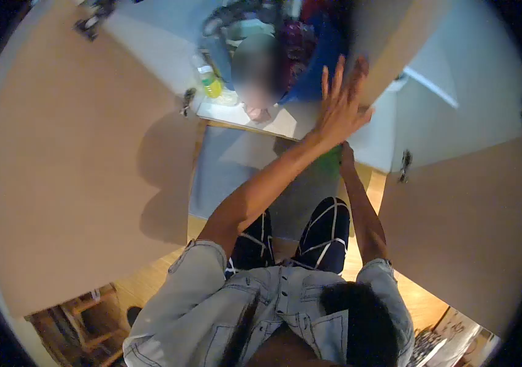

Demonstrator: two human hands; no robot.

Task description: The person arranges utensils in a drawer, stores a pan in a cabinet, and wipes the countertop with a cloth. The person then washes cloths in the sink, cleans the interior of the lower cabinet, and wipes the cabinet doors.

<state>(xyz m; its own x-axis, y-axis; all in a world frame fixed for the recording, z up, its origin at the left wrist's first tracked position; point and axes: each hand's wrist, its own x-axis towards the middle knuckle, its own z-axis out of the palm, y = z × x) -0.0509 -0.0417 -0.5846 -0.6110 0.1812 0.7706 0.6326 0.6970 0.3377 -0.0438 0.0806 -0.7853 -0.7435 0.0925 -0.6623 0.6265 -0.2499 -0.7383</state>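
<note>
My left hand (343, 107) reaches across to the right with its fingers spread, and nothing is in it. It is in front of a pale upright panel (389, 52) at the cabinet opening; whether it touches the panel I cannot tell. Lower down, my right hand (346, 158) is closed at the edge of a blurred green thing (329, 161), its fingers mostly hidden. Beyond my left hand stands a blue tub (316, 79) filled with dark and reddish items. To the tub's left is a clear bottle of yellow-green liquid (211, 84).
Open wooden doors stand at the left (83, 165) and right (457, 214), with metal hinges. The white cabinet floor (282, 122) ends at a front edge. Below it is a grey panel (227, 159), close to my knees. A wooden rack (89, 321) is at lower left.
</note>
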